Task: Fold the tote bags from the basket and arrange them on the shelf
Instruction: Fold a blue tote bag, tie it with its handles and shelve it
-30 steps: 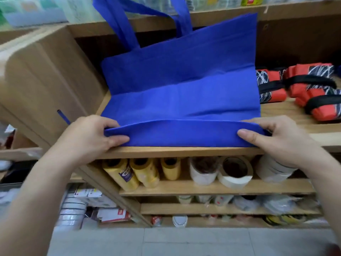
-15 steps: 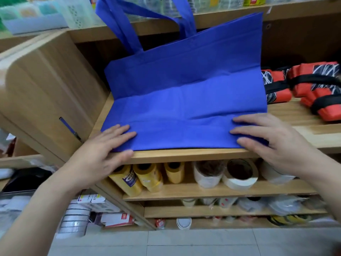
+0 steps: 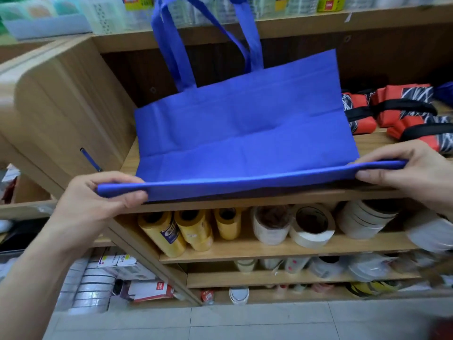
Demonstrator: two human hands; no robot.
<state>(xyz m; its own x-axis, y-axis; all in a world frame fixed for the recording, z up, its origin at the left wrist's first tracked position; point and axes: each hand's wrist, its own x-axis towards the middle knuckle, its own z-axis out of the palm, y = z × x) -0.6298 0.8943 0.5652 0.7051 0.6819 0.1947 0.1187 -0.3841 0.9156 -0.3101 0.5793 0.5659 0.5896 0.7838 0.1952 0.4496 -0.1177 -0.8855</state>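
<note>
A blue tote bag (image 3: 245, 133) lies spread on the wooden shelf (image 3: 269, 198), its handles (image 3: 171, 45) leaning up against the shelf's back. Its near edge is lifted a little off the board. My left hand (image 3: 98, 200) pinches the near left corner of the blue tote bag, thumb underneath. My right hand (image 3: 411, 173) pinches the near right corner. Folded red-and-black tote bags (image 3: 402, 111) sit on the same shelf to the right.
A wooden side panel (image 3: 63, 114) walls the shelf on the left. Below are yellow rolls (image 3: 186, 229) and white tape rolls (image 3: 311, 227). Lower shelves hold more rolls and boxes. The tiled floor (image 3: 245, 320) lies beneath. Containers line the top shelf.
Both hands pressed flat on the bag's near edge half a second ago. Now they pinch its two near corners and have raised that edge off the shelf.
</note>
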